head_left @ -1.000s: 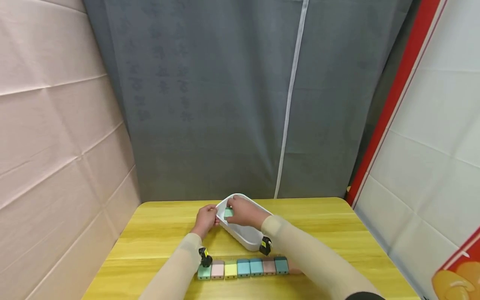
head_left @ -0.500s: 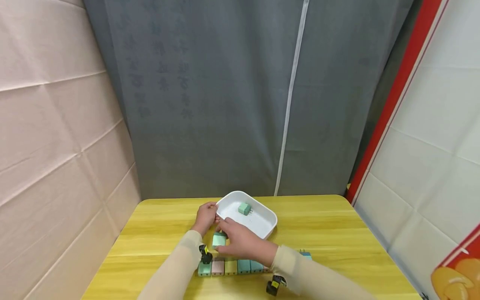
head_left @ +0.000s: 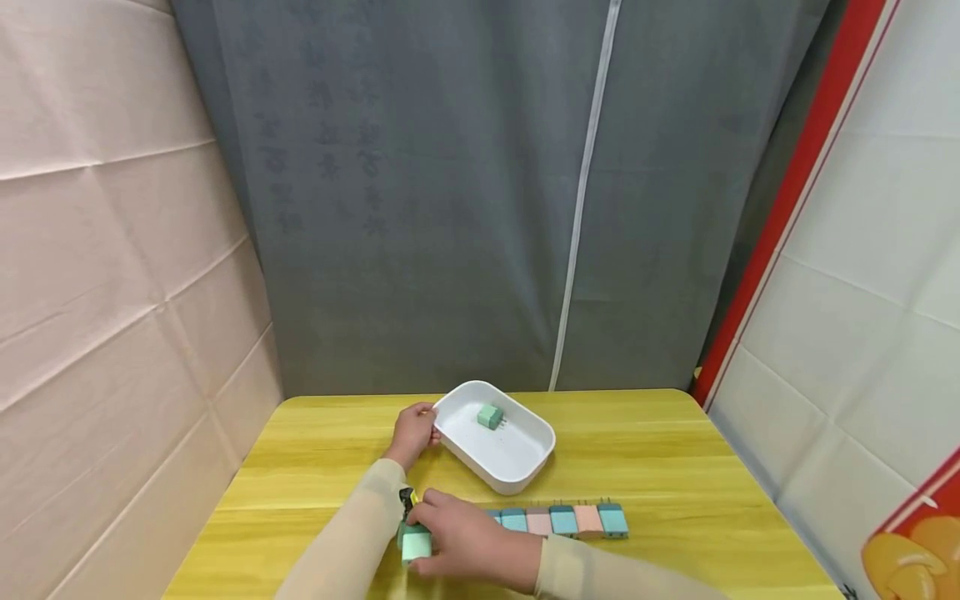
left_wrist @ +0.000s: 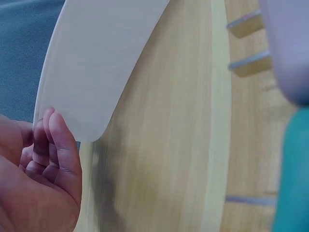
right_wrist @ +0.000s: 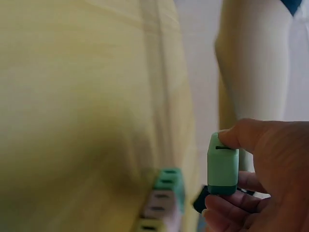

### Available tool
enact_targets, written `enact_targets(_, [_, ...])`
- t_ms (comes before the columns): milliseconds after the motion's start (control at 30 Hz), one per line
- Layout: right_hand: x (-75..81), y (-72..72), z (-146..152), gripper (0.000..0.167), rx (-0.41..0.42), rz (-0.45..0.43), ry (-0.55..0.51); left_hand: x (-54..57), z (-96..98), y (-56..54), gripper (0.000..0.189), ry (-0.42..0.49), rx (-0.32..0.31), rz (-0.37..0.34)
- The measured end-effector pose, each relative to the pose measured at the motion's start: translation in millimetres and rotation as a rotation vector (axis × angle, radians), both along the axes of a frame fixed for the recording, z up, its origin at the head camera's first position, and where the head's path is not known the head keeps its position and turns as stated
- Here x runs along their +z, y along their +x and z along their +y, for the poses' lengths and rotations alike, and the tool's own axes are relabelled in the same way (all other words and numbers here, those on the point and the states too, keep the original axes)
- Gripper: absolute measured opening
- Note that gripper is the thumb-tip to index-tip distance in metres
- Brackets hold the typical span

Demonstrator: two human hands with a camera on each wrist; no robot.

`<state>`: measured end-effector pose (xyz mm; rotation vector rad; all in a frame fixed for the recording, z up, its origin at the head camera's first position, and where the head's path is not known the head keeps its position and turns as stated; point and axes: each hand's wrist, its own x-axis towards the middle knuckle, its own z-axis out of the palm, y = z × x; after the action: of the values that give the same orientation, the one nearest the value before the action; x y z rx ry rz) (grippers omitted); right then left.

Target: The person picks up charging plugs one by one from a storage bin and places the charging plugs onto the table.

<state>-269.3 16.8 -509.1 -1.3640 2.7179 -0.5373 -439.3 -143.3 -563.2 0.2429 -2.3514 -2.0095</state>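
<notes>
In the head view my left hand (head_left: 412,435) pinches the near-left corner of a white plastic tray (head_left: 517,454); the left wrist view shows thumb and fingers at its rim. My right hand (head_left: 474,537) grips a light green plug-in charger (right_wrist: 222,166) between thumb and fingers, its slotted face showing in the right wrist view. This charger is at the left end of a row of pastel chargers (head_left: 540,522) near the table's front, close beside my left forearm. The right hand hides part of the row. Another green charger (head_left: 489,417) lies on its side inside the tray.
The row's right end is a blue charger (head_left: 613,521), with prongs pointing away from me. The wooden table (head_left: 637,450) ends at a grey curtain (head_left: 420,250). Pale cloth walls (head_left: 135,333) stand at both sides.
My right hand has taken a green charger out of the tray and brought it toward me to the row's left end. The left hand still holds the tray at its corner.
</notes>
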Motion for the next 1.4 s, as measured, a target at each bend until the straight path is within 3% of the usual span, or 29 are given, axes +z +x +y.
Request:
enact_targets(200, [-20.5, 7.0, -6, 0.044, 0.050, -0.043, 0.065, -0.7, -0.2, 0.1, 0.033, 0.008, -0.002, 0.009])
enact_targets(400, [-34.3, 8.5, -13, 0.045, 0.082, -0.008, 0.128, 1.3, -1.4, 1.0, 0.034, -0.003, -0.002, -0.002])
enact_targets(633, [-44.2, 11.2, -18, 0.046, 0.059, 0.046, 0.115, 1.6, -0.4, 0.8, 0.035, -0.004, -0.004, -0.003])
enact_targets(1400, [-49.1, 11.1, -17, 0.047, -0.028, -0.020, 0.066, 0.6, -1.2, 1.7, 0.034, 0.004, -0.003, -0.013])
